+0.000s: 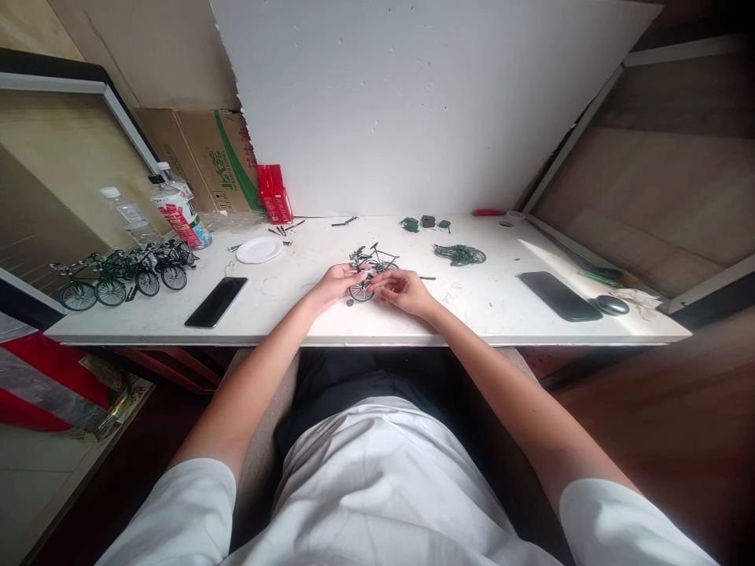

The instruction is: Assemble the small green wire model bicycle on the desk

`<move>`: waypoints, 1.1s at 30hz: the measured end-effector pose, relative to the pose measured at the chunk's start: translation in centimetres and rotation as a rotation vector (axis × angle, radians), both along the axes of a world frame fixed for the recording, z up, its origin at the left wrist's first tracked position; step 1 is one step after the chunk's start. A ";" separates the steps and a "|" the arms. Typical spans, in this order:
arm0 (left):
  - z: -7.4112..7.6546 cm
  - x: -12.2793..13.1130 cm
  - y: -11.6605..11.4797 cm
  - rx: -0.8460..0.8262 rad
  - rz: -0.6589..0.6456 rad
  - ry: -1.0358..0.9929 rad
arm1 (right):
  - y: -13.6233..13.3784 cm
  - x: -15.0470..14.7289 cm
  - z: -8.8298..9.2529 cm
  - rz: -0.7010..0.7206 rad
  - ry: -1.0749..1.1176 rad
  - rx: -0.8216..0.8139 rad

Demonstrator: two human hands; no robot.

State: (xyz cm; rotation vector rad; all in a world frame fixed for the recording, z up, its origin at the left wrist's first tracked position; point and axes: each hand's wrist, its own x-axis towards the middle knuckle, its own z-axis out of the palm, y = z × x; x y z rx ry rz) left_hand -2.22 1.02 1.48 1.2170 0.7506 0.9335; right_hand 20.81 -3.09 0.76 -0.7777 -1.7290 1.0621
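A small dark model bicycle (pixel 376 256) is held upright just above the white table, near its front edge. My left hand (pixel 337 288) is closed on its left side, thumb and fingers near the handlebar end. My right hand (pixel 406 291) has its fingers pinched by the spoked wheel (pixel 361 293) at the lower front. Exactly what the right fingertips grip is partly hidden by the hand. A tiny dark round part (pixel 350 303) lies below the wheel. A thin dark strip (pixel 428 277) lies to the right of my right hand.
Several assembled model bicycles (pixel 127 275) stand at the left, before bottles (pixel 182 220). Two phones (pixel 216 303) (pixel 557 295) flank my hands. Behind are a white plate (pixel 259 250), thin black parts (pixel 286 229), green parts (pixel 410 225) and green frames (pixel 460 255). A white board (pixel 401 110) rises behind.
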 end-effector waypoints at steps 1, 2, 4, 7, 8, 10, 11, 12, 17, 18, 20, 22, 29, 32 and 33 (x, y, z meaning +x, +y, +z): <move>0.0 0.0 0.0 -0.003 -0.001 -0.002 | 0.0 0.0 0.0 -0.001 0.003 0.002; 0.1 0.0 -0.1 -0.007 0.000 -0.003 | 0.0 0.0 0.0 -0.004 0.006 0.004; 0.2 0.0 -0.3 -0.018 0.004 -0.004 | 0.0 0.1 0.0 -0.009 0.010 0.008; 0.5 0.1 -0.6 -0.024 0.006 -0.005 | 0.0 0.1 0.1 -0.011 0.003 0.011; 0.6 0.1 -0.7 -0.023 0.004 -0.005 | 0.0 0.1 0.1 -0.009 0.001 0.012; 0.7 0.1 -0.8 -0.018 -0.002 -0.003 | -0.1 0.1 0.1 -0.006 0.000 0.014; 0.7 0.1 -0.8 -0.017 -0.005 -0.001 | -0.1 0.1 0.1 -0.006 -0.001 0.015; 0.7 0.1 -0.8 -0.015 -0.008 0.002 | -0.1 0.1 0.1 -0.008 -0.004 0.016; 0.6 -0.1 -0.7 -0.009 -0.036 0.004 | -0.2 0.1 0.2 -0.033 -0.026 0.006; 0.5 -0.1 -0.7 -0.005 -0.042 0.005 | -0.2 0.1 0.2 -0.038 -0.030 0.005; 0.4 -0.2 -0.5 0.007 -0.056 0.010 | -0.1 0.1 0.2 -0.046 -0.038 0.009; 0.3 -0.2 -0.4 0.020 -0.070 0.010 | 0.0 0.2 0.1 -0.052 -0.043 0.013; 0.5 -0.3 -0.5 0.040 -0.078 0.050 | 0.1 0.3 -0.1 -0.056 -0.049 0.013; 0.6 -0.3 -0.6 0.043 -0.071 0.052 | 0.1 0.3 -0.1 -0.053 -0.045 0.011; 0.6 -0.2 -0.7 0.044 -0.069 0.051 | 0.1 0.3 -0.1 -0.054 -0.042 0.012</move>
